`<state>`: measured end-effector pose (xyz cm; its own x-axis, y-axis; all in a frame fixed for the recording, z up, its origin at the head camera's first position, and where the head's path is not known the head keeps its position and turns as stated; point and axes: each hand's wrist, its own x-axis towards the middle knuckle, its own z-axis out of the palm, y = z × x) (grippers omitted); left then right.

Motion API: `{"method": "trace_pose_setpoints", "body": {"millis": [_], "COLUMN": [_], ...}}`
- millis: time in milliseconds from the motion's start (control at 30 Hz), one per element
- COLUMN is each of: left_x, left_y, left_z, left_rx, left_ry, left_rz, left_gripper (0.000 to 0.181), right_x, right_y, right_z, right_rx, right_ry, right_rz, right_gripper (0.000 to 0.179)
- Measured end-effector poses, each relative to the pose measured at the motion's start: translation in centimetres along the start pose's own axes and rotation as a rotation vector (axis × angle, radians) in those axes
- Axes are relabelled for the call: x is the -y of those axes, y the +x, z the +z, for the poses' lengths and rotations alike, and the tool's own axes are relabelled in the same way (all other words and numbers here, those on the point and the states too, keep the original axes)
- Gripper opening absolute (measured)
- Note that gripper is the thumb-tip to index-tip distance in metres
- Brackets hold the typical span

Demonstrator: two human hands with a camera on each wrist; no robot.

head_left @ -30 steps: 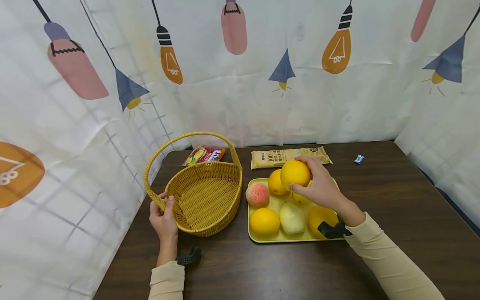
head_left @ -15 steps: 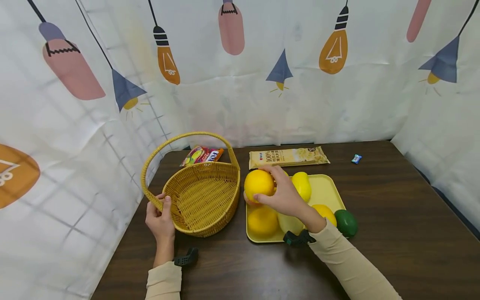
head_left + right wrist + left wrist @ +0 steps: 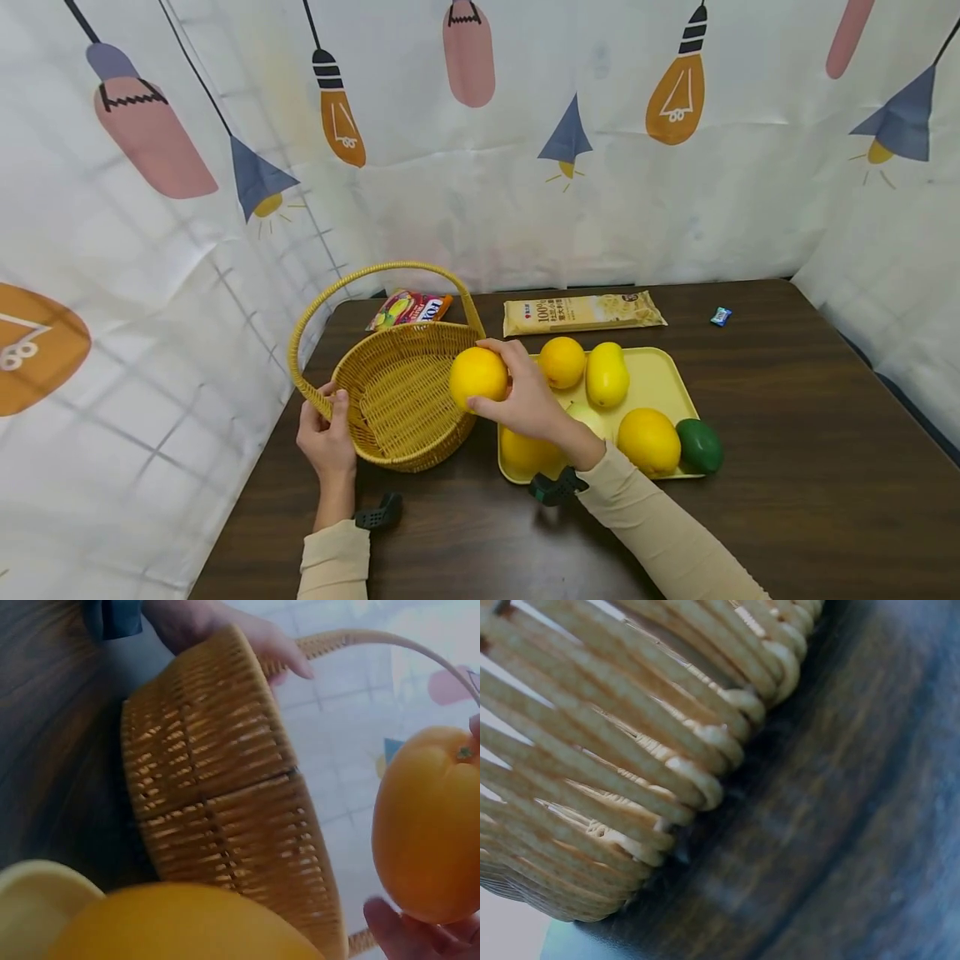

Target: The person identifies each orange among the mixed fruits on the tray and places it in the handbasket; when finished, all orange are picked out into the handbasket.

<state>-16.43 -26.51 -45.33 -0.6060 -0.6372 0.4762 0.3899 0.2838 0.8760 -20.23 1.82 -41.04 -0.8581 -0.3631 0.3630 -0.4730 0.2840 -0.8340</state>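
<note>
Well, my right hand (image 3: 525, 396) curls fingers and thumb round the orange fruit (image 3: 478, 379), opened just to its girth, a little below the head view's centre. It overlaps the basket's right rim there, though the right wrist view shows a gap between them. I'd judge the fruit light and firm (real or fake, I can't tell), its smooth skin apt to roll, so the widest part is the place to hold. My left hand (image 3: 330, 429) grips the basket (image 3: 442, 446) by the handle's foot, left of centre; it looks light, springy and easily tipped.
</note>
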Motion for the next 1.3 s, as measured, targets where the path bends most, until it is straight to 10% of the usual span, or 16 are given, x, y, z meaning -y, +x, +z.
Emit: {"method": "trace_pose_setpoints", "body": {"millis": [567, 1300], "left_x": [-0.2, -0.6], "left_y": [0.3, -0.2], "left_z": [-0.1, -0.3], "left_rx": [0.027, 0.030], "left_ry": [0.016, 0.064], "left_rz": [0.027, 0.024], "left_gripper": [0.032, 0.031], "right_x": [0.4, 1.2], "right_y": [1.1, 3.9], "right_z": [4.6, 7.8], "right_rx": [0.071, 0.236], "right_ry": [0.039, -0.199], "right_rz": [-0.127, 0.000], "right_gripper": [0.076, 0.079]}}
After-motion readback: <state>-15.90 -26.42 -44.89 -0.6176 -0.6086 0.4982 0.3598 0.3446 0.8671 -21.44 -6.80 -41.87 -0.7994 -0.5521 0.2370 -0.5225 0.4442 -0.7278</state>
